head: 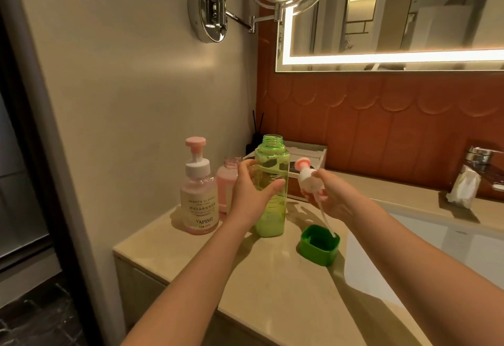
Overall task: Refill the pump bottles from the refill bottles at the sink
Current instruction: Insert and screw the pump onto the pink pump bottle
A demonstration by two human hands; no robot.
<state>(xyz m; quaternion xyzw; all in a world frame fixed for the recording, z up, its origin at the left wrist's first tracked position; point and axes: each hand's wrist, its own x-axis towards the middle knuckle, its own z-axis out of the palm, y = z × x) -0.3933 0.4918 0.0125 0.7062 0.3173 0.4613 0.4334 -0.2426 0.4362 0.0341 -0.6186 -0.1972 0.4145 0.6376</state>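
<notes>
Where terracotta tiles (381,127) end, beige countertop (272,285) bears the green bottle (271,223).

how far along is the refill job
Done: the green bottle is uncapped, its green cap lying on the counter, and one pump head is off. In hand: the left hand grips the green bottle; the right hand holds the pump head, tube tip at the cap. Left, likely: pouring, refitting that pump; the open pink bottle stands pumpless beside the closed pump bottle.

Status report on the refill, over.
Left hand grips uncapped green bottle. Right hand holds pump head, tube tip in green cap. Nothing in the way.
</notes>
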